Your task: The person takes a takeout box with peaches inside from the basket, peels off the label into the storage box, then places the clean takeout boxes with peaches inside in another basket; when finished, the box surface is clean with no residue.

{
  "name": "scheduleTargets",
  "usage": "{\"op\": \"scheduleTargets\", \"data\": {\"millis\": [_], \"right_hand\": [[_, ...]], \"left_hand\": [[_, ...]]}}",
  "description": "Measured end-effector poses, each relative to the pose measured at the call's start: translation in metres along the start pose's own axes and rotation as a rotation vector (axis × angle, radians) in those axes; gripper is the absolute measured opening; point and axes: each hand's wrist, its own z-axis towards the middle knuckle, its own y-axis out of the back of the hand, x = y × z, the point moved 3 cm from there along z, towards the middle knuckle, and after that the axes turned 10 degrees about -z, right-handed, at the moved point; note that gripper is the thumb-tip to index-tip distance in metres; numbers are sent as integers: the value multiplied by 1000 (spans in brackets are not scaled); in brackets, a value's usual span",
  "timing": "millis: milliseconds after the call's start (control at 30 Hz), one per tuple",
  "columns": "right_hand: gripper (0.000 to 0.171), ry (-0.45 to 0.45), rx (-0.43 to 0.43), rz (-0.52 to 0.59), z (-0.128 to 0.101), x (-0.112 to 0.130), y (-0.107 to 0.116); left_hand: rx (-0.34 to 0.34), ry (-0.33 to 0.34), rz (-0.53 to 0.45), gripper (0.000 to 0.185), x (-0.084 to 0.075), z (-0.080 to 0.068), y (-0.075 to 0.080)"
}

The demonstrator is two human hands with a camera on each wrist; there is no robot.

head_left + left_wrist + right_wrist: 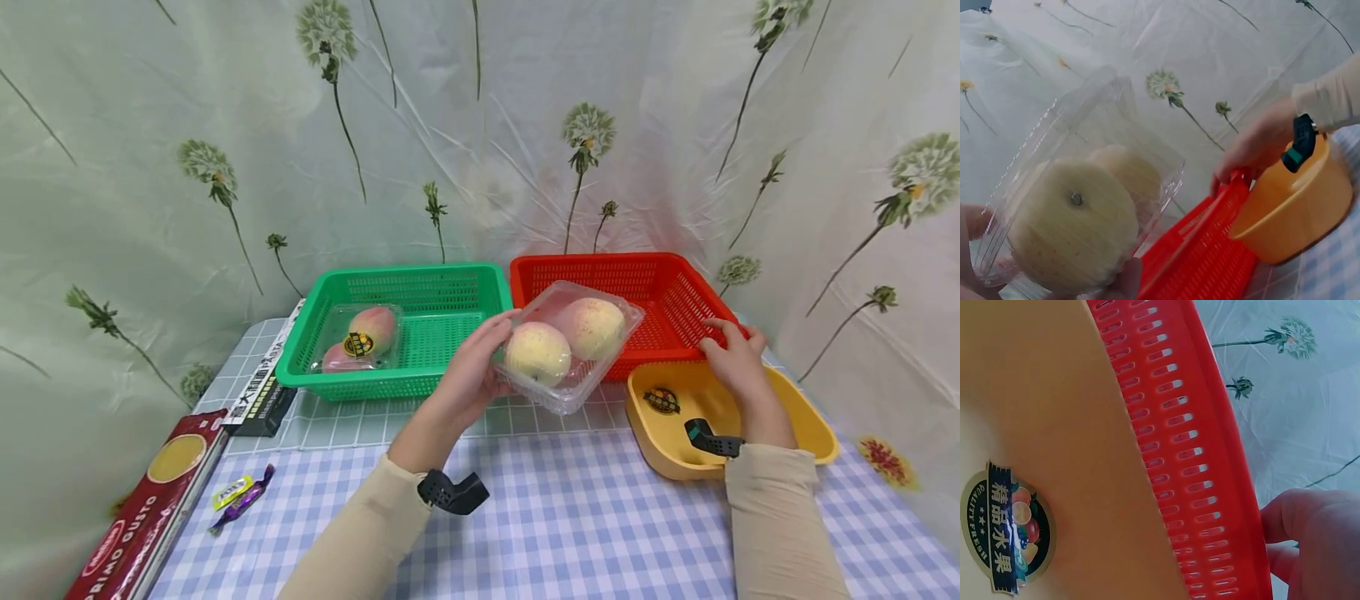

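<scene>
Left hand point(468, 375) grips a clear plastic clamshell box holding two pale peaches point(567, 343), fingers curled round its near left edge, lifted above the checked tablecloth point(570, 517) in front of the red perforated plastic basket point(660, 287). In the left wrist view the thumb sits under the box's lower edge.

Right hand point(737, 354) rests on the red basket's near right rim, fingers curled over the edge; the right wrist view shows fingertips point(1310, 531) against the rim.

Progress, as a judgement: one similar clear box of peaches point(362, 336) already lies in the green perforated plastic basket point(408, 329). The held box is not yet set down. The red basket looks empty where visible.

A yellow plastic tub with a fruit sticker point(675, 417) stands just in front of the red basket, touching or nearly so; which, cannot tell.

Hard to make out: the red basket's floor behind the held box is hidden. Whether the clamshell lid is latched, unclear. At the left edge, a dark red pasta box point(142, 508) is cut off; a wrapped sweet point(243, 496) lies beside it.
</scene>
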Motion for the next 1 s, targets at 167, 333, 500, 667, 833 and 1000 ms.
{"op": "scheduleTargets", "data": {"millis": [167,333,500,667,833,1000], "right_hand": [[60,6,2,21,1,2,1],[61,2,2,-7,1,2,2],[62,-7,7,-29,1,3,1],[64,-2,10,-38,0,3,-1],[63,-6,20,-44,-3,2,-1],[62,-5,17,-50,-4,1,0]], "left_hand": [[-71,7,-38,41,-4,23,-16],[-132,36,-93,43,-1,49,-39],[-198,70,-103,50,9,74,-57],[-255,99,-151,44,18,93,-66],[-280,141,-100,43,28,107,-72],[-304,187,119,48,36,120,-71]]}}
